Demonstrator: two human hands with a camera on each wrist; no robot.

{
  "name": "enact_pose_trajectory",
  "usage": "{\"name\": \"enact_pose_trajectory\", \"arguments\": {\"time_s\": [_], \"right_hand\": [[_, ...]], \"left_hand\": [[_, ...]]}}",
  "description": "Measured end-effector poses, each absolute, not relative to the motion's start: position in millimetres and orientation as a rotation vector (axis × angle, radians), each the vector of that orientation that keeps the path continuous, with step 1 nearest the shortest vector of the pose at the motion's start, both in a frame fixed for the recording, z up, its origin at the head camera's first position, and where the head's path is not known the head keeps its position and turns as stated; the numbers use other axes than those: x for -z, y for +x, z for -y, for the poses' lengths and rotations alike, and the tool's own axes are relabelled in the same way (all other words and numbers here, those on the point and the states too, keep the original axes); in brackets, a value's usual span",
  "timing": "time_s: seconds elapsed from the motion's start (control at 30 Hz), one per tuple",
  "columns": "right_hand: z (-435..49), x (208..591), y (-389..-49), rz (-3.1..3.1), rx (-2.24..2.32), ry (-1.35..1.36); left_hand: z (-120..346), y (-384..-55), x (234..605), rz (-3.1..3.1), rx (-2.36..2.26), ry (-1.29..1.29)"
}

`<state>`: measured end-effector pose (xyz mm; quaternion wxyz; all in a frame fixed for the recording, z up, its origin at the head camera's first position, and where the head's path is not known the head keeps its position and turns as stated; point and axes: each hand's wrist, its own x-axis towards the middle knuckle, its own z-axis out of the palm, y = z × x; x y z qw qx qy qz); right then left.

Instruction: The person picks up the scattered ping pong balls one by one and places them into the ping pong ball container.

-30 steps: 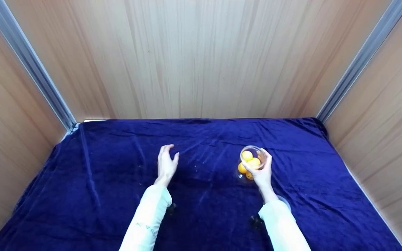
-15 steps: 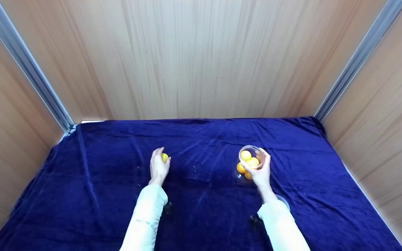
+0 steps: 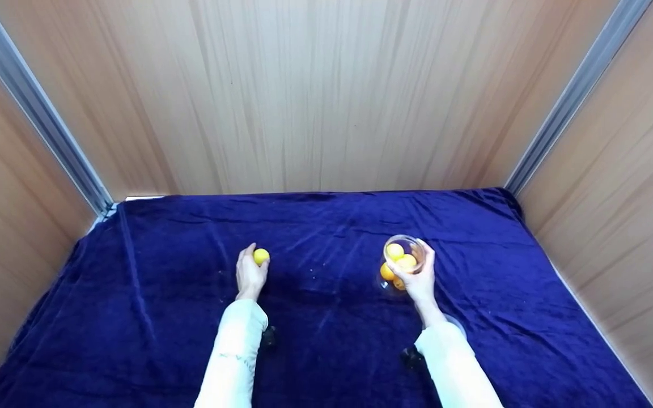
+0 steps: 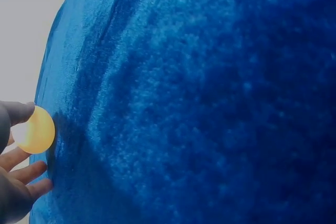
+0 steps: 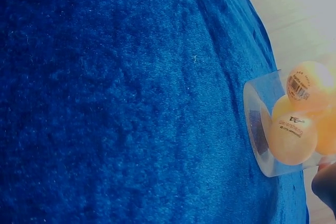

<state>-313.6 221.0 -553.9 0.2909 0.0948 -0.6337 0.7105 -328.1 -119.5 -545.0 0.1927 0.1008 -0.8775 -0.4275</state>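
Note:
My left hand (image 3: 251, 275) pinches an orange-yellow ping-pong ball (image 3: 261, 256) between thumb and fingers, low over the blue cloth. In the left wrist view the thumb lies on one side of the ball (image 4: 38, 130), while the lower fingers spread apart below it. On the right, my right hand (image 3: 422, 277) grips a clear cup (image 3: 403, 237) near its rim, thumb across the near side. Several orange ping-pong balls (image 3: 395, 252) are stacked inside. The right wrist view shows printing on the balls (image 5: 294, 137) through the cup wall (image 5: 258, 129); most of that hand is out of frame.
A wrinkled dark blue velvet cloth (image 3: 315, 317) covers the table. Wood-grain panels (image 3: 304, 96) rise at the back and both sides, with metal posts (image 3: 37, 107) in the corners. A clear round edge (image 3: 456, 324) shows beside the right sleeve.
My left hand has moved a little left and its fingers have closed in; the ball, hidden at first, now shows between them. The right hand keeps holding the cup. The head view has shifted slightly.

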Motion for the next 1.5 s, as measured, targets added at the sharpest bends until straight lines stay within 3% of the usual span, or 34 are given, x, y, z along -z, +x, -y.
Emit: {"name": "enact_pose_trajectory", "arguments": {"time_s": [0.6, 1.03, 1.27, 1.5], "right_hand": [[-217.0, 547.7, -307.2, 1.67, -1.919, 0.232], [-218.1, 538.3, -306.4, 1.707, -1.932, 0.175], [-221.3, 547.7, -311.9, 1.657, -1.911, 0.264], [-235.0, 587.2, -335.4, 1.7, -1.873, 0.272]], "left_hand": [[117.7, -323.2, 546.8, 2.357, 1.22, 0.234], [101.5, -321.4, 518.5, 2.148, 1.28, 0.046], [87.3, -317.0, 502.7, 2.094, 1.302, -0.05], [70.6, -308.9, 488.6, 2.026, 1.409, -0.144]]}}
